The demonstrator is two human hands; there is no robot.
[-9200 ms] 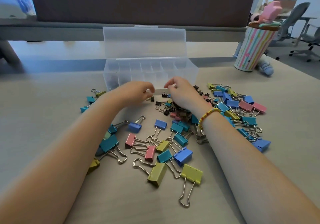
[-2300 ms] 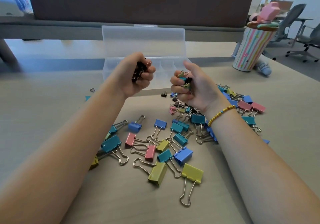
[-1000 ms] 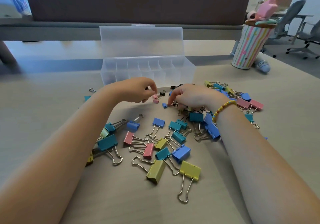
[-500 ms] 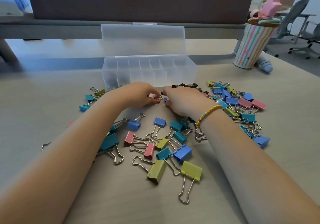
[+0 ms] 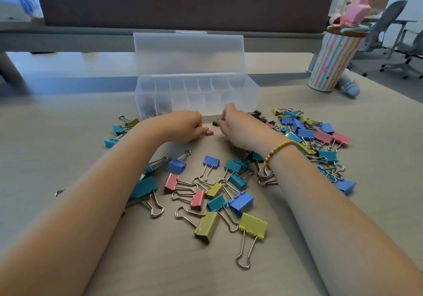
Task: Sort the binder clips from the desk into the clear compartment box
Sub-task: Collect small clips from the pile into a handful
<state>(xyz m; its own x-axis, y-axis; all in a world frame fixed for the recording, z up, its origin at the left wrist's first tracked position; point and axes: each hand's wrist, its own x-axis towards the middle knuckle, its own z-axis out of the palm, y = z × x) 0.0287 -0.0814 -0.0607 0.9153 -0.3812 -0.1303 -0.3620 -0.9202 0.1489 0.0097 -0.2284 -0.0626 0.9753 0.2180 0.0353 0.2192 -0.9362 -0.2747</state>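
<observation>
Early days on the sort: the clear compartment box [image 5: 247, 92] sits open toward the far middle of the desk [image 5: 57, 135], lid up, and only its leftmost compartments show a dark heap of small clips [image 5: 152, 110] through the wall (count not readable); the rest of the cells look bare. Nearly everything else is still out on the desk: a spread of large coloured binder clips [image 5: 229, 195] across the middle toward the near edge, a second cluster [image 5: 313, 133] toward the right edge, a few [image 5: 121, 128] to the left of the box, and some small black ones [image 5: 258, 113] just in front of the box's right half. Left hand [image 5: 183, 128] is down on the desk just in front of the box, fingertips curled and pinching a small pink clip [image 5: 209, 132]. Right hand [image 5: 235, 128] is right beside it, fingers curled over a small black clip [image 5: 215, 123]; whether it actually grips it I can't tell. Versus half a second ago: little change, both hands stay low at the same spot by the box front, left one holds that same pink clip, the right has edged toward the box. Two seconds back both hands were raised at the box with fistfuls of small clips, so they've come down for another pick.
</observation>
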